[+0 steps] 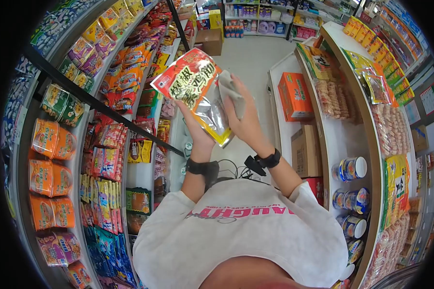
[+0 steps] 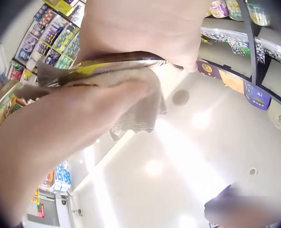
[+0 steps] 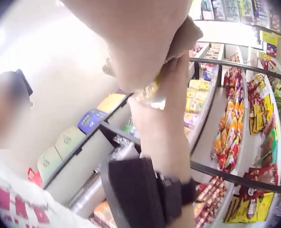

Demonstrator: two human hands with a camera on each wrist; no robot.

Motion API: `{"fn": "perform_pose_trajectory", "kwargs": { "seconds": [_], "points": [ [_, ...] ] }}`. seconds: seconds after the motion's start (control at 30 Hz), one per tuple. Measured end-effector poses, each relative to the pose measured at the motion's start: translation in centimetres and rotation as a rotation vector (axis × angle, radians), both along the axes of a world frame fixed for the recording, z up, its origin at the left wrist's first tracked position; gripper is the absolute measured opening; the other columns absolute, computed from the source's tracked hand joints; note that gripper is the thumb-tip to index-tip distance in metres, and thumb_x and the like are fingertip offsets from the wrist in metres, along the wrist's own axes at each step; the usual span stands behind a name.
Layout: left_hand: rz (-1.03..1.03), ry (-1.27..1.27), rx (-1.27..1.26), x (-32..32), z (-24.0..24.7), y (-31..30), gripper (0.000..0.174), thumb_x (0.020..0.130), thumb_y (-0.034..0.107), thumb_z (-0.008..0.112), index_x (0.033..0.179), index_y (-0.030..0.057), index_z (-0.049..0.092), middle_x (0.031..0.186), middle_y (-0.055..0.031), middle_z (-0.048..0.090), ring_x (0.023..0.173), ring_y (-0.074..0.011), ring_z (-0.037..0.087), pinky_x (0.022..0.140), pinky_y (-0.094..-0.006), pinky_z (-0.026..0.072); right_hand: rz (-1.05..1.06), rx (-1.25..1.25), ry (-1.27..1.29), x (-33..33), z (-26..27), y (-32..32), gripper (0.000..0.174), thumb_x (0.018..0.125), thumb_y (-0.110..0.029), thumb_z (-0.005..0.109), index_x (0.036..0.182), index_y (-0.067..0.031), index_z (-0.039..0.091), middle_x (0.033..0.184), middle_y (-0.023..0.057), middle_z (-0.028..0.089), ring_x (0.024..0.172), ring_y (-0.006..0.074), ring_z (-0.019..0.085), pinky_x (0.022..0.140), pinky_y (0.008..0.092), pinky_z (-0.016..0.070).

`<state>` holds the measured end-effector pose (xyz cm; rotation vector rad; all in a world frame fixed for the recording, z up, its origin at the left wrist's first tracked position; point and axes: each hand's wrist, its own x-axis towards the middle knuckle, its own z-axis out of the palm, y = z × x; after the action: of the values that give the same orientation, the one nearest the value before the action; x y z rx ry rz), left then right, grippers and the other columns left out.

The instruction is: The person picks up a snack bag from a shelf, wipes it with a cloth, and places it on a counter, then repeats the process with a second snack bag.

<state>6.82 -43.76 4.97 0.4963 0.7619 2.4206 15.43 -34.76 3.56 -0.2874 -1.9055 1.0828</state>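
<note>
A red, white and yellow snack packet with large dark lettering and a silvery lower part is held tilted in front of the chest. My left hand grips it by its lower left edge, most of the fingers hidden behind it. On the packet's right side, my right hand holds a grey cloth against the shiny surface. In the left wrist view the cloth hangs below the right hand, beside the packet's edge. The right wrist view shows the cloth bunched at the right hand.
Shelves of bagged snacks and orange noodle packs line the left. Along the right stand a shelf with blue jars, an orange box and a brown carton. A cardboard box sits ahead in the aisle.
</note>
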Motion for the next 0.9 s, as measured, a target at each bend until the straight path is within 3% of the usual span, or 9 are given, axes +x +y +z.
{"fn": "perform_pose_trajectory", "kwargs": {
  "seconds": [0.07, 0.17, 0.3, 0.4, 0.47, 0.6, 0.77, 0.83, 0.9],
  "points": [
    [-0.027, -0.060, 0.015, -0.1, -0.2, 0.0, 0.080, 0.098, 0.070, 0.031, 0.151, 0.0093, 0.032, 0.149, -0.0090, 0.044, 0.133, -0.0269, 0.047, 0.111, -0.0429, 0.0387, -0.061, -0.021, -0.021, 0.3, -0.2, -0.5, 0.073, 0.085, -0.020, 0.067, 0.150, -0.0051, 0.038, 0.154, 0.0196, 0.038, 0.144, 0.0407, 0.029, 0.120, 0.0539, 0.0183],
    [0.036, -0.208, -0.051, -0.4, -1.3, -0.4, 0.080, 0.097, 0.072, 0.033, 0.149, 0.0107, 0.037, 0.144, -0.0078, 0.049, 0.126, -0.0260, 0.051, 0.108, -0.0437, 0.0407, 0.081, 0.390, -0.185, 1.7, -1.6, -2.9, 0.072, 0.085, -0.020, 0.066, 0.150, -0.0084, 0.038, 0.155, 0.0166, 0.036, 0.146, 0.0380, 0.028, 0.120, 0.0547, 0.0171],
    [0.110, -0.123, -0.186, 0.2, -0.5, -1.2, 0.080, 0.095, 0.073, 0.035, 0.147, 0.0114, 0.041, 0.140, -0.0075, 0.052, 0.122, -0.0250, 0.054, 0.106, -0.0421, 0.0430, 0.338, 0.641, -0.329, 2.8, -1.3, -2.6, 0.070, 0.085, -0.019, 0.066, 0.150, -0.0163, 0.040, 0.157, 0.0140, 0.034, 0.148, 0.0340, 0.025, 0.121, 0.0550, 0.0159],
    [0.065, -0.233, -0.117, -1.8, -2.5, -0.1, 0.079, 0.096, 0.072, 0.035, 0.146, 0.0111, 0.042, 0.140, -0.0076, 0.052, 0.121, -0.0255, 0.056, 0.103, -0.0413, 0.0457, -0.002, 0.441, -0.172, 2.1, -1.8, 0.1, 0.062, 0.089, -0.020, 0.063, 0.147, -0.0123, 0.043, 0.153, 0.0169, 0.038, 0.145, 0.0363, 0.029, 0.120, 0.0520, 0.0202],
    [0.049, -0.194, -0.111, -0.6, -0.6, -0.3, 0.077, 0.098, 0.069, 0.035, 0.146, 0.0099, 0.041, 0.142, -0.0085, 0.051, 0.123, -0.0263, 0.055, 0.102, -0.0419, 0.0466, -0.208, 0.147, -0.003, 1.0, -3.6, 2.0, 0.046, 0.095, -0.021, 0.060, 0.137, -0.0056, 0.053, 0.138, 0.0179, 0.055, 0.129, 0.0326, 0.052, 0.111, 0.0470, 0.0367],
    [0.059, -0.083, -0.147, -0.2, -0.1, -0.5, 0.074, 0.100, 0.065, 0.036, 0.149, 0.0091, 0.038, 0.145, -0.0091, 0.048, 0.127, -0.0257, 0.051, 0.106, -0.0409, 0.0436, 0.045, -0.666, -0.177, 3.3, -3.2, 4.4, 0.036, 0.098, -0.027, 0.063, 0.122, -0.0002, 0.062, 0.110, 0.0104, 0.069, 0.098, 0.0186, 0.065, 0.089, 0.0349, 0.0507],
    [-0.137, -0.011, -0.074, -1.5, -1.1, -1.0, 0.067, 0.103, 0.057, 0.036, 0.148, 0.0069, 0.037, 0.146, -0.0099, 0.048, 0.130, -0.0236, 0.050, 0.110, -0.0375, 0.0403, 0.269, -0.599, -0.142, 4.8, -4.2, 4.4, 0.033, 0.096, -0.028, 0.067, 0.114, -0.0004, 0.066, 0.103, 0.0059, 0.071, 0.092, 0.0120, 0.064, 0.080, 0.0286, 0.0506],
    [-0.190, 0.008, -0.180, -1.1, -1.4, -1.0, 0.076, 0.100, 0.065, 0.036, 0.147, 0.0047, 0.038, 0.142, -0.0121, 0.050, 0.125, -0.0258, 0.053, 0.107, -0.0393, 0.0427, 0.176, -0.534, -0.129, 4.6, -4.8, 4.8, 0.034, 0.095, -0.027, 0.069, 0.116, 0.0002, 0.066, 0.104, 0.0044, 0.069, 0.095, 0.0109, 0.062, 0.084, 0.0272, 0.0487],
    [-0.191, 0.079, -0.215, -1.3, -3.6, -0.7, 0.053, 0.100, 0.038, 0.057, 0.139, 0.0041, 0.046, 0.135, -0.0094, 0.055, 0.119, -0.0195, 0.056, 0.101, -0.0353, 0.0463, 0.106, -0.456, -0.089, 4.4, -5.5, 4.9, 0.035, 0.095, -0.026, 0.070, 0.116, 0.0006, 0.065, 0.104, 0.0033, 0.069, 0.096, 0.0104, 0.062, 0.085, 0.0265, 0.0478]
  ]
}}
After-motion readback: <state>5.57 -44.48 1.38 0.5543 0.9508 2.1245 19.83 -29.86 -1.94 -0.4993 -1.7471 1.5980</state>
